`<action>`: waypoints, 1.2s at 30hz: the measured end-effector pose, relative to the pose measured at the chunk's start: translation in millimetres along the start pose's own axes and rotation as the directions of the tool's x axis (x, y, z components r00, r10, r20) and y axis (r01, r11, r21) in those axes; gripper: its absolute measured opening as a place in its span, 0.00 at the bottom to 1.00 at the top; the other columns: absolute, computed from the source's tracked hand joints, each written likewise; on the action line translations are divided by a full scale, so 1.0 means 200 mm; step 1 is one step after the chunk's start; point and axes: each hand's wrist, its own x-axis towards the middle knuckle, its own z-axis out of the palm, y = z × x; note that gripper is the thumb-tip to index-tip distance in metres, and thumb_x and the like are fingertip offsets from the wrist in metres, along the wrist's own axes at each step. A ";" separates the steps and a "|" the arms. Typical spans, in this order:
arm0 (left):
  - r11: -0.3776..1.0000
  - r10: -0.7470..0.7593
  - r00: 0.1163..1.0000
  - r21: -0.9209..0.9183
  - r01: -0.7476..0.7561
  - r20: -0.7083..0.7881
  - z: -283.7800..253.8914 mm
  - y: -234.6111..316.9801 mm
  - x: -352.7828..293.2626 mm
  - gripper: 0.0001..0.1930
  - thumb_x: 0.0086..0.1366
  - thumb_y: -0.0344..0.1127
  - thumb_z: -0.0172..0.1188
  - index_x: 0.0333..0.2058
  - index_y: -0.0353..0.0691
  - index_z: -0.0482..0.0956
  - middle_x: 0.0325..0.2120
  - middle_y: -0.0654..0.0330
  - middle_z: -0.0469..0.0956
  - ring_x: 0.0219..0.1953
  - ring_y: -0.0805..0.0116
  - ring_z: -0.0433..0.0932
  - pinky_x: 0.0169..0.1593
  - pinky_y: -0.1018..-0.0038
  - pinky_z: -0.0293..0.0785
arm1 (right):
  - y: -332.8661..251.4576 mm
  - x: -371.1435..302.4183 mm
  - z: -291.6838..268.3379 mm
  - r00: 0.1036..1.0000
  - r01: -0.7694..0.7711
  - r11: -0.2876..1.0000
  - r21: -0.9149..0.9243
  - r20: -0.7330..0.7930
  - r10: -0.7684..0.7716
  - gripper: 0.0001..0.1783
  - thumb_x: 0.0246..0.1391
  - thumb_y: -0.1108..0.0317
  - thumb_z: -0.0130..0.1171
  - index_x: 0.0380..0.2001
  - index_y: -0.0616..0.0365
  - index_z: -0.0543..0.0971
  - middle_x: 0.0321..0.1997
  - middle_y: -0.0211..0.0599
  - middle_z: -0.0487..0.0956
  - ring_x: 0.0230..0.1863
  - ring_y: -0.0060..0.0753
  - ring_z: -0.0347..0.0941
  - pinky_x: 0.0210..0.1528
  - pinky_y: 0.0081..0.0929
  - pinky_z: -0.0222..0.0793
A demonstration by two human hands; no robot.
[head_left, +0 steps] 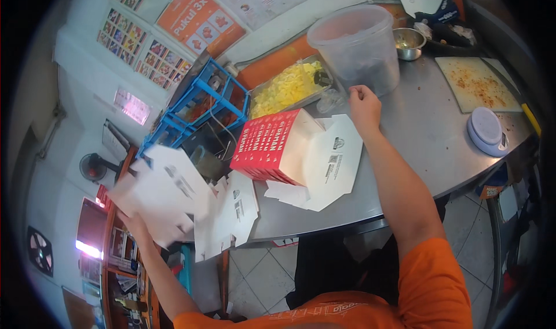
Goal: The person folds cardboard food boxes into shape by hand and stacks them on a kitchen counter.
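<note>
My left hand [136,229] grips the edge of a flat white carton blank [171,196], slightly blurred, off the table's left end. Beneath and beside it lies another flat carton blank [234,210], partly covered. A stack of nested red food boxes [266,146] rests on the steel table, the front one's white inside and wide flap [333,167] facing right. Over the table, beyond that flap, my right hand [366,106] is closed with fingertips pressed together; anything in them is hidden. Close by are a crumpled clear plastic bag [330,101] and a tall translucent tub [359,51] with dark contents.
A tray of yellow chopped pieces [289,89] stands at the back beside a blue crate rack [202,97]. On the right are a metal bowl [409,42], a stained cutting board [478,83], a yellow-handled knife [530,119] and a round-topped scale [486,131]. The steel table [405,155] curves before me.
</note>
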 end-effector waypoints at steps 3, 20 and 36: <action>0.961 0.276 0.945 0.057 -0.271 -0.175 0.03 0.29 0.06 0.33 0.71 0.27 0.51 0.73 0.31 0.56 0.65 0.46 0.67 0.66 0.50 0.71 0.70 0.61 0.68 | -0.03 -0.03 -0.01 1.000 -0.007 1.000 0.001 0.018 0.007 0.16 0.68 0.60 0.60 0.45 0.62 0.87 0.39 0.46 0.89 0.41 0.42 0.86 0.46 0.37 0.77; 0.552 0.367 0.910 -0.742 -0.380 -0.193 1.33 1.20 -0.49 0.08 0.75 0.24 0.56 0.50 0.33 0.76 0.48 0.55 0.78 0.49 0.60 0.77 0.54 0.66 0.73 | -0.15 -0.19 0.04 0.924 0.371 0.925 -0.081 0.134 -0.358 0.11 0.66 0.64 0.63 0.44 0.58 0.86 0.28 0.48 0.84 0.27 0.45 0.81 0.35 0.38 0.76; 0.428 0.121 0.993 -0.902 -0.057 -0.005 1.34 1.23 -0.52 0.31 0.72 0.26 0.59 0.71 0.27 0.62 0.66 0.49 0.72 0.67 0.56 0.73 0.71 0.62 0.66 | -0.35 -0.35 0.05 0.759 0.586 0.807 0.068 0.301 -0.577 0.04 0.58 0.74 0.68 0.30 0.63 0.84 0.22 0.40 0.79 0.20 0.31 0.74 0.24 0.28 0.69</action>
